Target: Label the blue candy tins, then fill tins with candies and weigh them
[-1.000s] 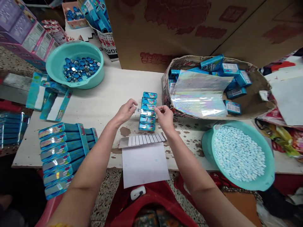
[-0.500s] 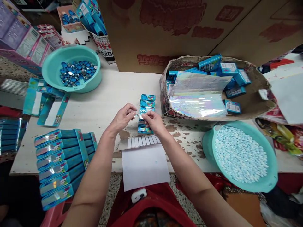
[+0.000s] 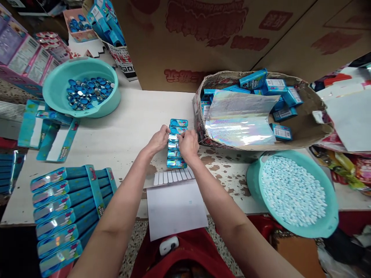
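A column of small blue tins (image 3: 176, 163) with shiny strips on the nearer ones lies between my hands. My left hand (image 3: 160, 139) is closed, its fingertips pinched at the left end of the third tin from the far end. From the right, my right hand (image 3: 189, 146) reaches over the same tin with curled fingers. A pale sticker (image 3: 173, 137) spans the gap between the fingertips, partly hidden by them. Just below the column lies a sheet of white label strips (image 3: 174, 177), attached to or lying over a white backing paper (image 3: 176, 206).
A turquoise basin (image 3: 113, 102) of blue-and-silver caps stands left, with stacked long blue boxes (image 3: 84, 197) nearer me. On the right are a cardboard box (image 3: 199, 116) holding blue packs and an iridescent sheet (image 3: 240, 119), and a turquoise tub (image 3: 255, 181) of pale candies.
Both hands have moved farther up the tin column, bringing the sticker down over the third tin. The nearer tins are now uncovered. The view has shifted slightly.
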